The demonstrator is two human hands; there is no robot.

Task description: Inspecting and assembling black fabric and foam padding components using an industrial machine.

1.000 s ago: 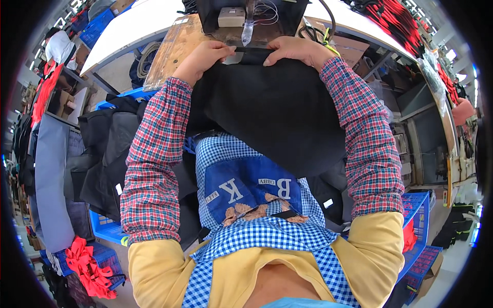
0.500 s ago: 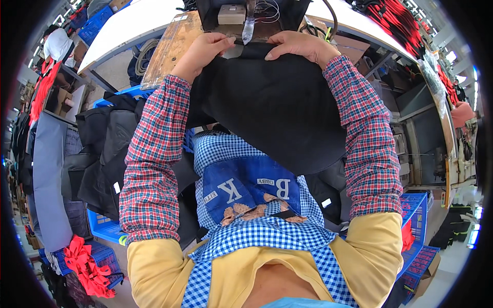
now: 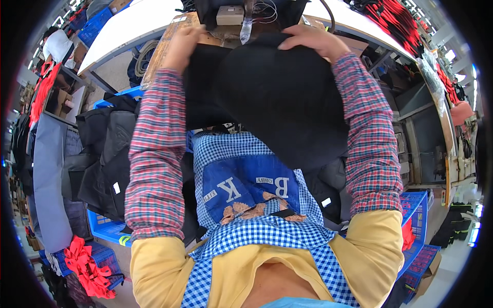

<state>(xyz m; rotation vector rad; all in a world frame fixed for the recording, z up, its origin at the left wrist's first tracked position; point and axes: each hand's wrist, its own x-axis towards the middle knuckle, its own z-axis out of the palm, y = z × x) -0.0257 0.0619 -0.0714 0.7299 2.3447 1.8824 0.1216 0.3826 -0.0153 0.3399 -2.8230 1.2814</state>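
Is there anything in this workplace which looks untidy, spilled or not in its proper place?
Yes, slightly: at lower left, red cloth spills over the edge of a blue crate, heaped and tangled rather than folded. The black cloth in the right hand shows no visible damage.

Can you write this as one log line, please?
right hand: holding black cloth | left hand: blurred, beside cloth, grip unclear

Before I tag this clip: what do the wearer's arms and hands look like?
Wrinkled, checked sleeve covers in red, white and dark blue on both arms; plain yellow sleeves above them. Left hand and right hand: bare, no gloves.
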